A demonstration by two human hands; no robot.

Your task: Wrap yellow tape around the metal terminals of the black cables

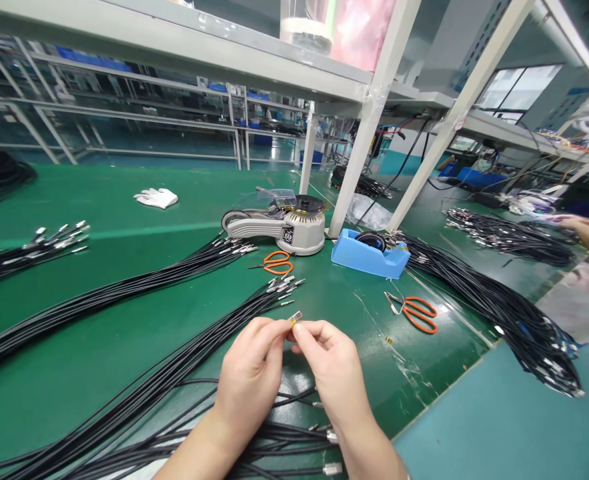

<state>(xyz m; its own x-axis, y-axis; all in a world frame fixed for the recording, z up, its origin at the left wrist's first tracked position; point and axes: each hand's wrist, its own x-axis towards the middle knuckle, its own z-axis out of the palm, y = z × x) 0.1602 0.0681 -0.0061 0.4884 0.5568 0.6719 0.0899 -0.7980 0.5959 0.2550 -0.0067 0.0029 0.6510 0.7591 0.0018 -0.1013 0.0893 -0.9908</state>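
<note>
Above green bench, both hands — left (249,373), right (334,373) — pinching small silvery connector (295,317), black cables (139,400) beneath

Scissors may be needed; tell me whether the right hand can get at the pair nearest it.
Probably yes: the scissors lie on bare table right of the right hand, nothing between, but it and the left hand pinch a small connector.

Head view — forward and down, close over the green bench (184,220).

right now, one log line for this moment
left hand, right hand: pinching connector tip | under: black cables | near: grey tape dispenser
</note>
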